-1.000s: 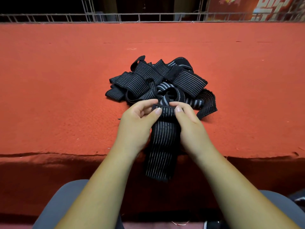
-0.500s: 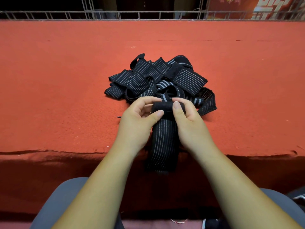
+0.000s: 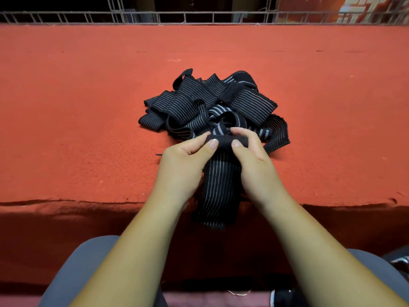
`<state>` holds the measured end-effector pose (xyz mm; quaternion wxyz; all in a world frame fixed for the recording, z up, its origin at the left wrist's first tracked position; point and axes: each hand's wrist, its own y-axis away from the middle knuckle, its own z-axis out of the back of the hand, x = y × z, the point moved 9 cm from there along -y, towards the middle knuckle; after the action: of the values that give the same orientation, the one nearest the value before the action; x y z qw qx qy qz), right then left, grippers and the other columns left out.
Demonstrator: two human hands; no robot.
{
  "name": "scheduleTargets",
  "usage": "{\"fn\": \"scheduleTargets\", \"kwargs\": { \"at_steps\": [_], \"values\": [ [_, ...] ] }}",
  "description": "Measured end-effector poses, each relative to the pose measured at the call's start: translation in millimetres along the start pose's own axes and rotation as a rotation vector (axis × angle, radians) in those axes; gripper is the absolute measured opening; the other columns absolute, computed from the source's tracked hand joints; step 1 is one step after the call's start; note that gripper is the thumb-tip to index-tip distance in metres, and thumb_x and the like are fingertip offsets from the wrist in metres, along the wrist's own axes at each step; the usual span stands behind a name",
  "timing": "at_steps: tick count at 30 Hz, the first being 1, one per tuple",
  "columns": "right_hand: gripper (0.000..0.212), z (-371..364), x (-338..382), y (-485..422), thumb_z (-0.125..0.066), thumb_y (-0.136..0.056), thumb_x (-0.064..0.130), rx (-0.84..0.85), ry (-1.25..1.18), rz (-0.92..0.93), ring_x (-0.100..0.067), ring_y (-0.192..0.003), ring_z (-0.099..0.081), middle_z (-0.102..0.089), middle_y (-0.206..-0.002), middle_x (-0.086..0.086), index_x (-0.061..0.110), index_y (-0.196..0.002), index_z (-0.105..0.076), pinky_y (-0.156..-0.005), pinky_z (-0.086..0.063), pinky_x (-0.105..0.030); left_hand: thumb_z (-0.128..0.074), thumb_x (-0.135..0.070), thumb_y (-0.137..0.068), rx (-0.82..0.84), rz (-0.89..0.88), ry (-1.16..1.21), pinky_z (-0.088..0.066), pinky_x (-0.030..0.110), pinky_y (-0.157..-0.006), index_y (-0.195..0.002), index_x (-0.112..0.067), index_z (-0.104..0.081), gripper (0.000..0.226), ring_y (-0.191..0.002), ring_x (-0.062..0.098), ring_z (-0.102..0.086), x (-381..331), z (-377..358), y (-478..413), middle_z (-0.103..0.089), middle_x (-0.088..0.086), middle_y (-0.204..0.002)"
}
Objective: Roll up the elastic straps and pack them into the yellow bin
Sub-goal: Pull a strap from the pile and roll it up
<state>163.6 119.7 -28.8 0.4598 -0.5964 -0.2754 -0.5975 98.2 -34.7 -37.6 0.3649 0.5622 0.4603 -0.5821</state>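
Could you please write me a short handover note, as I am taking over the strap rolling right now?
Left hand: pinches the left end of the started roll.
Right hand: pinches its right end.
Elastic strap: black, top end rolled between the thumbs, tail hanging over the near edge of the red table.
Pile: loose, unrolled straps lie tangled just beyond the hands.
Done: one roll begun; no finished rolls in view.
Left: finish this roll, roll the pile, pack all into the yellow bin, which is out of view.
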Motion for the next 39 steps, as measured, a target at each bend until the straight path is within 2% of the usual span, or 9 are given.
{"fn": "scheduleTargets", "kwargs": {
  "at_steps": [4, 8, 12, 17, 21, 25, 29, 36, 39],
  "values": [
    [0.035, 1.8, -1.9, -1.1, -0.047, -0.113, 0.046, 0.011, 0.034, -0.049, 0.001, -0.126, -0.061, -0.066, -0.133, 0.018, 0.033, -0.143, -0.058, -0.113, -0.047, -0.035, -0.074, 0.001, -0.097, 0.047, -0.012, 0.111, -0.057, 0.037, -0.101, -0.125, -0.019, -0.078, 0.035, -0.115, 0.019, -0.077, -3.3, -5.5, 0.7, -0.082, 0.003, -0.121],
    [0.039, 2.8, -5.1, -0.6, -0.037, -0.116, 0.049, 0.015, 0.082, -0.105, 0.001, -0.124, -0.060, -0.065, -0.134, 0.018, 0.033, -0.144, -0.058, -0.109, -0.044, -0.030, -0.069, 0.018, -0.091, 0.063, -0.078, 0.120, -0.057, 0.039, -0.106, -0.127, -0.008, -0.071, 0.045, -0.124, 0.024, -0.073, -7.2, -7.1, -0.7, -0.079, 0.008, -0.127],
    [0.027, 6.6, -3.0, -2.4, -0.042, -0.116, 0.041, -0.044, 0.079, -0.056, 0.009, -0.100, -0.062, -0.070, -0.114, 0.014, 0.026, -0.125, -0.062, -0.089, -0.046, -0.025, -0.078, 0.005, -0.093, -0.020, -0.070, 0.025, -0.060, 0.040, -0.106, -0.129, -0.008, -0.074, 0.039, -0.116, 0.018, -0.077, -9.2, 3.1, -1.5, -0.081, 0.005, -0.121],
    [0.026, 5.6, 1.5, -3.0, -0.044, -0.113, 0.043, -0.043, 0.065, 0.029, -0.012, -0.117, -0.065, -0.069, -0.124, 0.006, 0.025, -0.126, -0.057, -0.106, -0.051, -0.043, -0.079, -0.033, -0.096, -0.004, -0.085, -0.094, -0.058, 0.045, -0.107, -0.129, -0.025, -0.080, 0.034, -0.112, 0.012, -0.076, -11.1, 0.5, 1.5, -0.082, -0.008, -0.118],
    [0.025, 4.1, 3.3, -1.9, -0.048, -0.111, 0.040, 0.009, 0.030, 0.053, -0.017, -0.117, -0.068, -0.072, -0.125, 0.001, 0.026, -0.129, -0.058, -0.108, -0.053, -0.050, -0.076, -0.008, -0.099, 0.020, -0.001, 0.070, -0.060, 0.038, -0.085, -0.122, -0.016, -0.077, 0.024, -0.096, 0.021, -0.076, -2.0, -0.1, -2.1, -0.083, 0.009, -0.106],
    [0.026, 5.2, -0.5, -2.9, -0.044, -0.116, 0.040, 0.015, 0.037, -0.025, 0.001, -0.116, -0.066, -0.071, -0.126, 0.016, 0.037, -0.135, -0.062, -0.112, -0.051, -0.038, -0.077, 0.002, -0.093, 0.061, -0.058, 0.042, -0.061, 0.038, -0.091, -0.119, -0.023, -0.074, 0.036, -0.110, 0.020, -0.075, -6.0, 2.1, -6.1, -0.080, 0.008, -0.119],
    [0.028, 7.2, -3.2, -3.1, -0.043, -0.116, 0.044, -0.022, 0.034, -0.044, -0.002, -0.121, -0.066, -0.073, -0.127, 0.015, 0.038, -0.131, -0.067, -0.115, -0.050, -0.041, -0.076, 0.002, -0.086, 0.090, -0.087, 0.028, -0.059, 0.044, -0.104, -0.117, -0.026, -0.074, 0.041, -0.111, 0.020, -0.074, -6.3, -0.2, -4.6, -0.076, 0.013, -0.123],
    [0.021, 6.7, 1.3, -0.7, -0.050, -0.112, 0.029, -0.006, -0.057, -0.018, -0.016, -0.115, -0.070, -0.075, -0.120, 0.006, 0.034, -0.124, -0.066, -0.105, -0.055, -0.042, -0.086, -0.035, -0.086, 0.050, 0.036, 0.088, -0.049, 0.069, -0.109, -0.123, -0.014, -0.079, 0.043, -0.102, 0.030, -0.068, -3.0, -0.5, -3.2, -0.076, 0.024, -0.121],
    [0.023, 5.2, -4.5, -0.7, -0.052, -0.112, 0.031, -0.005, -0.122, -0.080, -0.005, -0.111, -0.071, -0.076, -0.120, 0.008, 0.032, -0.129, -0.067, -0.098, -0.054, -0.033, -0.079, -0.008, -0.095, 0.045, 0.018, 0.117, -0.062, 0.045, -0.100, -0.126, -0.010, -0.075, 0.031, -0.112, 0.023, -0.077, -0.5, 1.2, -4.5, -0.081, 0.010, -0.118]
  ]
}}
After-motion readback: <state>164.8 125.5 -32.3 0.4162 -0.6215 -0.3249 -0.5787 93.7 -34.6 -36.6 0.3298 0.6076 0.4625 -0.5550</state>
